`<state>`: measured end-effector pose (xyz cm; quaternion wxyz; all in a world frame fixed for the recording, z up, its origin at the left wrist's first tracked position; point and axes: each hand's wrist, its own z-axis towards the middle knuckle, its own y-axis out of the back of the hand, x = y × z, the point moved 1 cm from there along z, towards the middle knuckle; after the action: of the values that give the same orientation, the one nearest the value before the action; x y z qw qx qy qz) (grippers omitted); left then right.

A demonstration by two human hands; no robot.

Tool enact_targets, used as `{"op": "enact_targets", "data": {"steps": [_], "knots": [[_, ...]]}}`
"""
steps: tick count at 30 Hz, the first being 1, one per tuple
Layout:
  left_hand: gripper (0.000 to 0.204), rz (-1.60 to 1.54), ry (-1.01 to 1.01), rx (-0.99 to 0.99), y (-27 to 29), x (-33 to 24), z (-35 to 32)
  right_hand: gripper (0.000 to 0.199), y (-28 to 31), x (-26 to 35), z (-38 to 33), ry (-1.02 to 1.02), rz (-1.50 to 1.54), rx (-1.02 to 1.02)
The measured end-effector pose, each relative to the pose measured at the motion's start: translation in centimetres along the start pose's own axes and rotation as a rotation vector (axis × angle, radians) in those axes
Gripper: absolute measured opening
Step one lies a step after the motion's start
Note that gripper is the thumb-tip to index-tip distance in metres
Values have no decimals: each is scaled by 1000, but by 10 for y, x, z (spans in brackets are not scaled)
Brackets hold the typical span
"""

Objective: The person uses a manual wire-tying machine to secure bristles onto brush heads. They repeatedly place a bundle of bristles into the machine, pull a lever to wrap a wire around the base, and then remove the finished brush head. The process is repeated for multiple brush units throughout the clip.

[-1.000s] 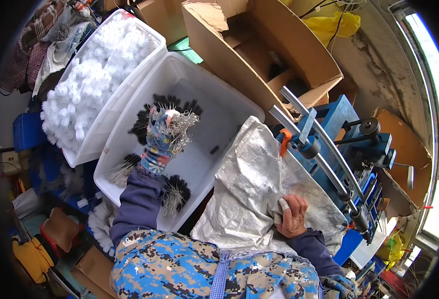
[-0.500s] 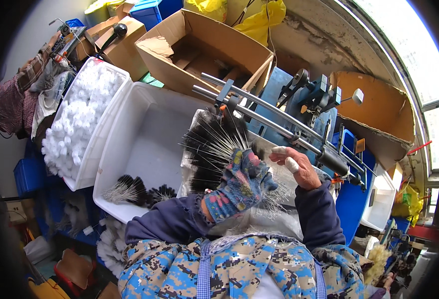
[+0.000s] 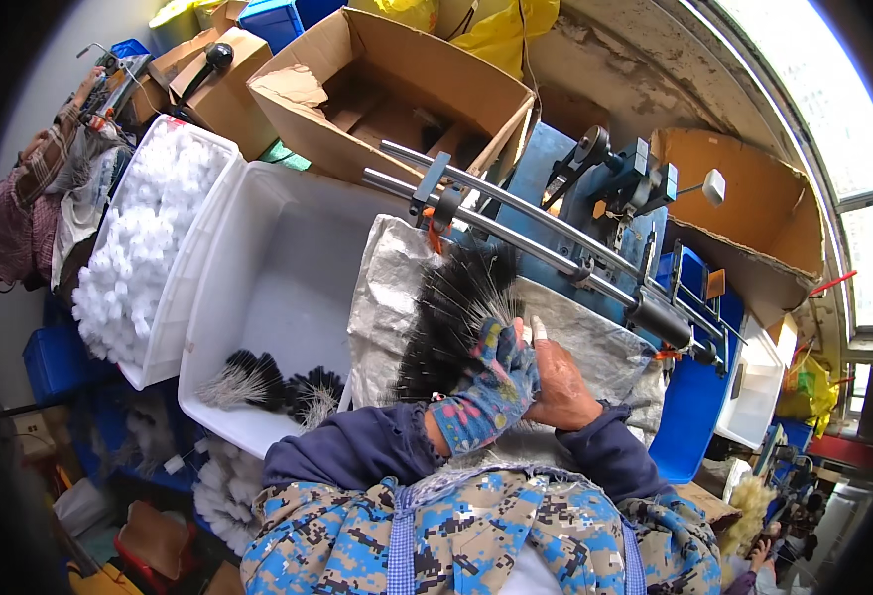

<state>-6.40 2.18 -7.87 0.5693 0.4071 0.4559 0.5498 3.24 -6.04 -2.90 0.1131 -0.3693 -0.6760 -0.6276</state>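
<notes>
My left hand (image 3: 496, 387), in a blue patterned fingerless glove, is closed around a bundle of black bristle brushes (image 3: 446, 317). Their thin pale wire stems fan up and out past its fingers. Bare except for white tape on its fingertips, my right hand (image 3: 561, 385) presses against the left from the right side, its fingers cupped at the bundle. The lower wire ends are hidden behind both hands. Beneath lies a silvery-white sheet (image 3: 382, 288) over the work surface.
A metal machine with parallel rods (image 3: 516, 228) crosses just beyond my hands. To the left, a white plastic bin (image 3: 258, 228) holds a few black brushes (image 3: 248, 379), beside a tub of white brushes (image 3: 144, 238). Cardboard boxes (image 3: 397, 79) stand behind. Another person's sleeve (image 3: 45, 188) shows far left.
My right hand has come left and in against the left hand, covering the loose wire ends. The brush bundle and left hand have shifted slightly right, uncovering more of the sheet.
</notes>
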Motion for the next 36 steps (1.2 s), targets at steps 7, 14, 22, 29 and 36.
{"op": "enact_targets", "data": {"steps": [7,14,22,29,36], "knots": [[37,-496,-41,-289,118,109,-35,74,-17,-9,5,95,-121,-42],[5,-1198,1211,-565,-65,278,-150,75,-8,-16,15,-30,-219,120],[44,-462,1255,359,-321,240,-170,73,-8,-35,11,-90,-139,298],[51,-620,1163,711,-360,233,-142,52,-6,-37,-3,-52,-354,419],[30,-1046,1319,468,-344,233,-209,95,-2,-15,28,-175,-63,293]]}}
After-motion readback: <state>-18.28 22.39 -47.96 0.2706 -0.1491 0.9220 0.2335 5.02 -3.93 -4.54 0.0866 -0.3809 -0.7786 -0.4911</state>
